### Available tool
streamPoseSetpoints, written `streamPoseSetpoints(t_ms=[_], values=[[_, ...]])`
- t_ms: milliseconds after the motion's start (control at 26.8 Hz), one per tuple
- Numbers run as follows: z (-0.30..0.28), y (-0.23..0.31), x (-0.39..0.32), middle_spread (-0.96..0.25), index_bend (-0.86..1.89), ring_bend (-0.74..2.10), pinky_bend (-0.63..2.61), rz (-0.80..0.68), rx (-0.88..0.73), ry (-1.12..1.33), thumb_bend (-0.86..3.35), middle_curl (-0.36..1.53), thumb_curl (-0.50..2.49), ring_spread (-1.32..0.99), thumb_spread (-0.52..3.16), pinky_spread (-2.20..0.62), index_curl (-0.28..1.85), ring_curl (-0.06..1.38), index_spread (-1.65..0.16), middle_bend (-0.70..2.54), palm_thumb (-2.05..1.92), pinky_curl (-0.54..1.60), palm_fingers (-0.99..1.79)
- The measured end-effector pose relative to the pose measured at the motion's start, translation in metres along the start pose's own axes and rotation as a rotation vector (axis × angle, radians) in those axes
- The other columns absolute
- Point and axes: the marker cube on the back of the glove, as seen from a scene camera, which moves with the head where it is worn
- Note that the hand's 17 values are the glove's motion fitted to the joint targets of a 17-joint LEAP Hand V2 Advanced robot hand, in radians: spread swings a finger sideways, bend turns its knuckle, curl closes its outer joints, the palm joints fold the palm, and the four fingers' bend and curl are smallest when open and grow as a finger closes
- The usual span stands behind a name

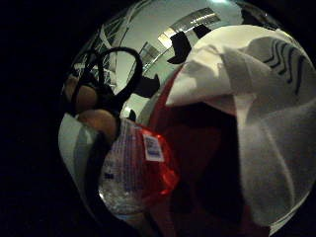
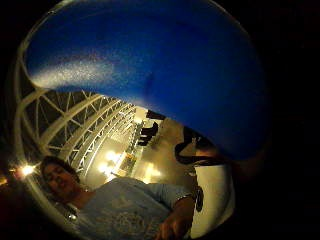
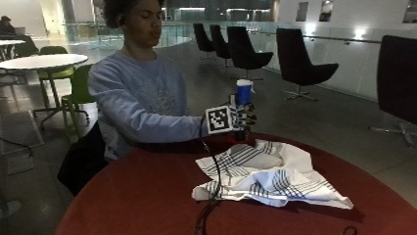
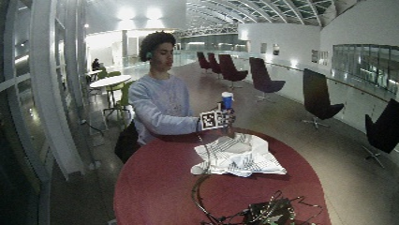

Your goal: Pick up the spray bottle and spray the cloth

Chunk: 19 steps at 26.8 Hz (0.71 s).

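Blue-bodied spray bottle (image 3: 243, 94) with a white top is standing upright in the gloved right hand (image 3: 242, 119), raised above the red bench (image 3: 130, 196). Fingers (image 3: 249, 117) are curling round its lower part. White cloth (image 3: 267, 174) with dark stripes is lying crumpled on the bench, just below and in front of the bottle.

No text, brand or number can be read. The spray bottle (image 1: 133, 168) carries a small white sticker with bluish print resembling a barcode label, set on a red band of its wrapper, but its characters are too small to make out. The person's sweatshirt (image 3: 147, 100) bears a pale chest graphic whose design and any lettering are illegible.
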Motion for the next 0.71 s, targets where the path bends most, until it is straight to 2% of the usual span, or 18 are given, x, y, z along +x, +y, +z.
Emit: streamPoseSetpoints(t_ms=[149,298,522,708], values=[[-0.008,0.016,-0.005,-0.05,0.10,0.57,0.42,0.021,-0.153,-0.030,-0.05,0.45,0.55,-0.07,0.89,-0.05,0.22,0.38,-0.26,0.28,0.85,0.37,1.05],[-0.027,0.024,0.006,-0.05,0.02,0.56,0.40,0.013,-0.159,0.050,-0.06,0.46,0.51,-0.06,0.91,0.01,0.19,0.40,-0.30,0.30,0.77,0.38,0.85],[-0.096,0.065,0.016,-0.04,0.06,0.51,0.42,-0.032,-0.232,0.253,-0.05,0.45,0.46,-0.03,0.94,0.09,0.17,0.38,-0.34,0.28,0.72,0.38,0.69],[-0.165,0.101,0.027,-0.04,0.10,0.44,0.42,-0.013,-0.172,0.460,-0.04,0.44,0.43,-0.01,0.96,0.13,0.17,0.35,-0.36,0.29,0.68,0.37,0.64]])
